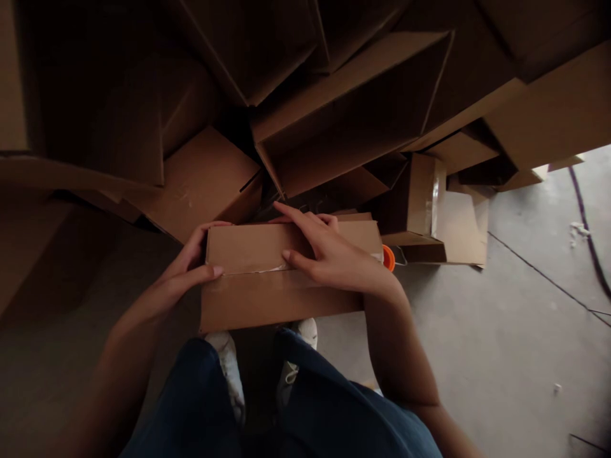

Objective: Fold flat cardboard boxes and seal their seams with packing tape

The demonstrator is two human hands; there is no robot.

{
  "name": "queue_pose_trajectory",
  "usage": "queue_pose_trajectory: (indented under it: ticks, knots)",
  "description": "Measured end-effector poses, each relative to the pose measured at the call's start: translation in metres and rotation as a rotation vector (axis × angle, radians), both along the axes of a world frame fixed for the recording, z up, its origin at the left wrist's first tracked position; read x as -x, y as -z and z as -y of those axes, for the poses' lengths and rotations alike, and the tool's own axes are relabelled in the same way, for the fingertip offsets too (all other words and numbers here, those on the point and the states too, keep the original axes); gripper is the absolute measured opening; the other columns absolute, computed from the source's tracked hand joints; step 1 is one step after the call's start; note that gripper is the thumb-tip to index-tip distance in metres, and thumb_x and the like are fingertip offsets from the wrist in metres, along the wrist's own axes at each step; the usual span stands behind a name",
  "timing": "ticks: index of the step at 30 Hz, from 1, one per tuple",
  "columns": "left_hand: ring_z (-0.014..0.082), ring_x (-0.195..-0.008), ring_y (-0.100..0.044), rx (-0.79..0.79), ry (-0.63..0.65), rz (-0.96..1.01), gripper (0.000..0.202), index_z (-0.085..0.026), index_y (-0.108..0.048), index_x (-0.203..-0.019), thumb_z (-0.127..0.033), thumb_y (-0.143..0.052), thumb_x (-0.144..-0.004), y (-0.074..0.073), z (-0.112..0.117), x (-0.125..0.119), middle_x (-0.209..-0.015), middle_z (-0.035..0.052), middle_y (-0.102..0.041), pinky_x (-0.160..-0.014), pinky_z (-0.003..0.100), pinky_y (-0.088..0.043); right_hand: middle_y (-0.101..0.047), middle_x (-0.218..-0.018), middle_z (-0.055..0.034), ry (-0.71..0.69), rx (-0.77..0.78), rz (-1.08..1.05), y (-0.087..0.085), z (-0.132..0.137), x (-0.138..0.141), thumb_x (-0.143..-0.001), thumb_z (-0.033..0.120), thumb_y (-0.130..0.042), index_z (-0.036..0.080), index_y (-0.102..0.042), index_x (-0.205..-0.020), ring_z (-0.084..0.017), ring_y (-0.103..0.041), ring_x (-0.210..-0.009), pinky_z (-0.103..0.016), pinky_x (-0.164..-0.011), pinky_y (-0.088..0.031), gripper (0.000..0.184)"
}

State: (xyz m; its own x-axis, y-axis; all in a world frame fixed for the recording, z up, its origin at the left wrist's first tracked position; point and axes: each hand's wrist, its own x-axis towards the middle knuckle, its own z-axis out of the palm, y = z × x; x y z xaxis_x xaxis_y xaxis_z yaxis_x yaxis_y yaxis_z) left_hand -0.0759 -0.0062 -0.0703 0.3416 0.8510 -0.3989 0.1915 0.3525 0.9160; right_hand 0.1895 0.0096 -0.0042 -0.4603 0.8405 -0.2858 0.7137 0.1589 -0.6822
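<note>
A brown cardboard box (267,299) with its top flaps folded shut lies in front of my knees. My left hand (188,267) grips the box's left end, thumb on top and fingers curled over the far corner. My right hand (324,251) lies flat on the top flaps, fingers stretched out and pressing along the middle seam, where a strip of clear tape shows. An orange tape roll (389,257) peeks out just behind the box's right end, near my right wrist.
Several open and folded cardboard boxes (353,114) are piled behind and to the left. A taped box (422,197) stands at the right of the pile. Grey concrete floor (525,331) lies on the right, crossed by a dark cable (585,222). My legs and shoes are below.
</note>
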Motion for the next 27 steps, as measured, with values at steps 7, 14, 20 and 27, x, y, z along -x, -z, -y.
queue_pose_trajectory:
  ticks: [7,14,20,27]
  knots:
    - [0.0313,-0.118,-0.059,-0.022,0.009,-0.117,0.066,-0.039,-0.046,-0.133,-0.045,-0.077,-0.075,-0.01,0.004,-0.006,-0.129,0.0032,-0.058,-0.085,0.036,-0.058,-0.051,-0.15,-0.0098,-0.018,-0.027,0.103,0.0,0.001,0.007,-0.084,0.041,-0.068,0.025,-0.03,-0.158,-0.032,-0.041,-0.14,-0.054,-0.118,-0.019,0.084]
    - [0.0305,-0.109,-0.063,-0.008,-0.016,-0.132,0.07,-0.035,-0.045,-0.132,-0.048,-0.08,-0.072,-0.01,0.004,-0.01,-0.123,0.0059,-0.059,-0.075,0.034,-0.06,-0.055,-0.144,-0.0086,0.034,-0.1,0.188,0.001,0.008,0.016,-0.085,0.035,-0.069,0.03,-0.027,-0.159,-0.029,-0.043,-0.139,-0.056,-0.12,-0.019,0.086]
    - [0.0317,-0.113,-0.063,-0.035,-0.036,-0.164,0.069,-0.034,-0.047,-0.131,-0.047,-0.08,-0.072,-0.008,0.001,-0.01,-0.123,0.0056,-0.061,-0.077,0.034,-0.06,-0.03,-0.161,-0.0145,0.339,-0.319,0.335,0.006,0.024,0.012,-0.078,0.065,-0.069,0.027,-0.016,-0.162,-0.041,-0.009,-0.154,-0.072,-0.118,-0.006,0.107]
    - [0.0322,-0.119,-0.059,-0.022,-0.055,-0.116,0.062,-0.037,-0.05,-0.13,-0.046,-0.078,-0.075,-0.013,0.005,-0.009,-0.121,-0.001,-0.06,-0.082,0.032,-0.057,-0.021,-0.167,-0.0101,0.652,-0.286,0.089,-0.012,0.045,-0.05,-0.097,0.065,-0.04,0.032,-0.009,-0.162,-0.032,-0.018,-0.155,-0.062,-0.12,-0.026,0.08]
